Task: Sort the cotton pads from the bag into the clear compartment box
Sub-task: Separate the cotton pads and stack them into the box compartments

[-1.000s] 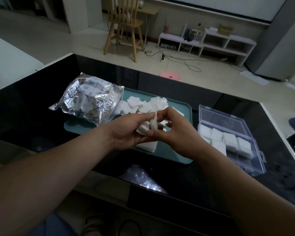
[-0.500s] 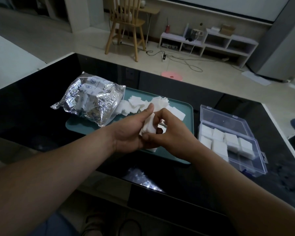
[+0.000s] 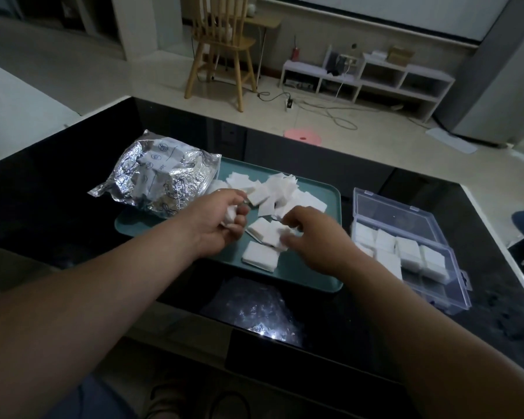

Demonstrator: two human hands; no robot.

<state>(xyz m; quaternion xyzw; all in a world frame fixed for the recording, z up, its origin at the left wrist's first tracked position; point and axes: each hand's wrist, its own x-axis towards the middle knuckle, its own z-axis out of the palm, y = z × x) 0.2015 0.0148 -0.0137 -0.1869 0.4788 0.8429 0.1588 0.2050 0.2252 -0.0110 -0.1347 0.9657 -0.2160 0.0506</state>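
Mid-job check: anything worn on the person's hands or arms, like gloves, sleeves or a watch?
Nothing shows. The left hand and right hand are ungloved. The left forearm and right forearm are uncovered up to the picture's edge: no sleeve cuff, watch or wristband. Rings cannot be made out.

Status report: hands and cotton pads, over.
Left hand grips cotton pads over the tray. Right hand on loose pads, grip blurred. Clear box open, partly filled, path unobstructed.
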